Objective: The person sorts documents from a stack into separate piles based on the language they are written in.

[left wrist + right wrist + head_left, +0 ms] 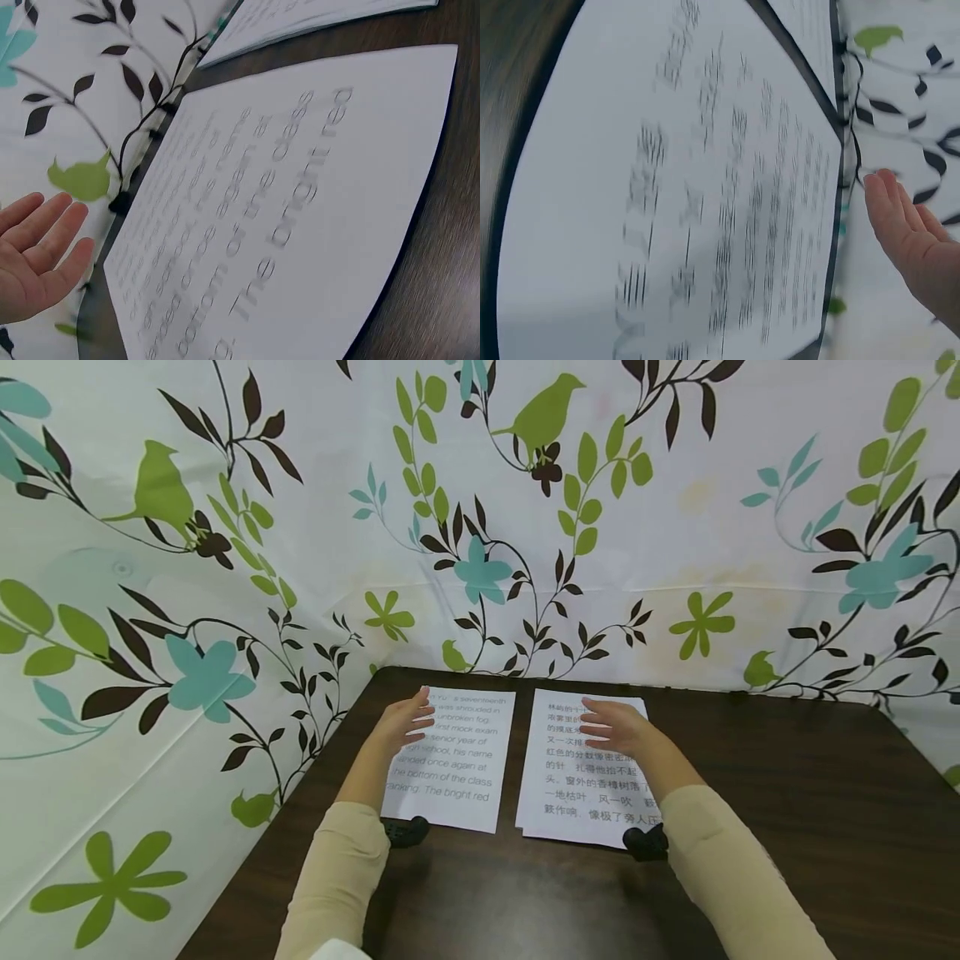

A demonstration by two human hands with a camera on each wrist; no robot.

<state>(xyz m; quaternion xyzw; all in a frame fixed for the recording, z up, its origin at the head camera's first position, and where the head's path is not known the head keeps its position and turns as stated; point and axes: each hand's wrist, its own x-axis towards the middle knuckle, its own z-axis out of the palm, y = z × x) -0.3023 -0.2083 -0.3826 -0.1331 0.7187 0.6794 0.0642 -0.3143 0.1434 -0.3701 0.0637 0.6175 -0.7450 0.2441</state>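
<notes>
Two printed stacks or sheets of paper lie side by side on a dark table. The left sheet, printed in English (pixel 457 777), sits under my left hand (pixel 405 722), which hovers over its left edge with fingers extended and nothing held. Over the upper right of the sheet with Chinese text (pixel 577 785) is my right hand (pixel 618 727), its fingers straight and its grasp empty. Both palms face inward. The left wrist view shows the English sheet (pixel 247 210) close up; in the right wrist view the Chinese sheet (pixel 667 195) is blurred.
The dark wooden table (pixel 780 777) extends to the right and in front of the papers. A white cloth (pixel 637 552) printed with birds, leaves and flowers hangs behind the table and along its left side. Black wrist mounts (pixel 406 832) sit below both hands.
</notes>
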